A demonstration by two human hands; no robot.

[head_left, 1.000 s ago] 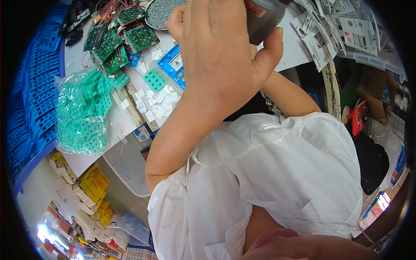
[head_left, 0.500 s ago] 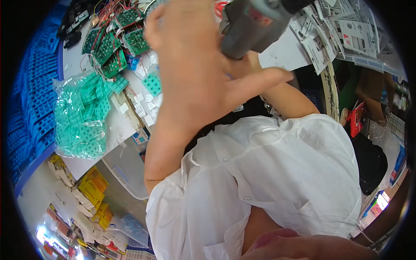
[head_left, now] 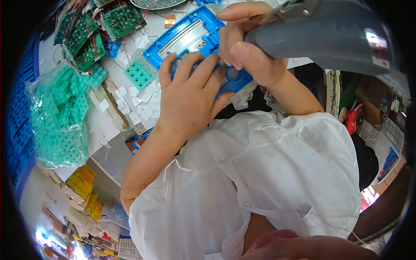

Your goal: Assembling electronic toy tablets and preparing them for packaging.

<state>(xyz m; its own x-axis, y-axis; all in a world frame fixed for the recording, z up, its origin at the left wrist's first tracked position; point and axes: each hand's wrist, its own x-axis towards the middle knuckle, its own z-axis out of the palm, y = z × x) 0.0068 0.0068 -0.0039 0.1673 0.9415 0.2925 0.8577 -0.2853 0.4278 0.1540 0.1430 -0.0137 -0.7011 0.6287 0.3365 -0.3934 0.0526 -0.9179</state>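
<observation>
My left hand (head_left: pixel 190 91) lies over a blue plastic housing (head_left: pixel 175 32), its fingers spread and resting on the lower part. Inside the housing a long pale window and small round metal parts show. On its right side is my right hand (head_left: pixel 255 54), fingers curled and thumb pressed in against them near the left fingertips; what they hold, if anything, is hidden. A large grey tool body (head_left: pixel 320 37) with a metal lever covers part of the right hand, and I cannot tell whether that hand grips it.
Left of the housing lie a teal perforated pad (head_left: pixel 138 74) and small white squares (head_left: pixel 138 102). Farther left are a clear bag of teal pads (head_left: pixel 60 117) and wired green circuit boards (head_left: pixel 86 47). Blue plastic parts (head_left: pixel 19 108) stack at the left edge; a round metal dish (head_left: pixel 158 3) stands behind.
My left hand has come down from in front of the view onto the blue housing, which now shows. The grey tool has shifted right and turned. The scene has slid somewhat left.
</observation>
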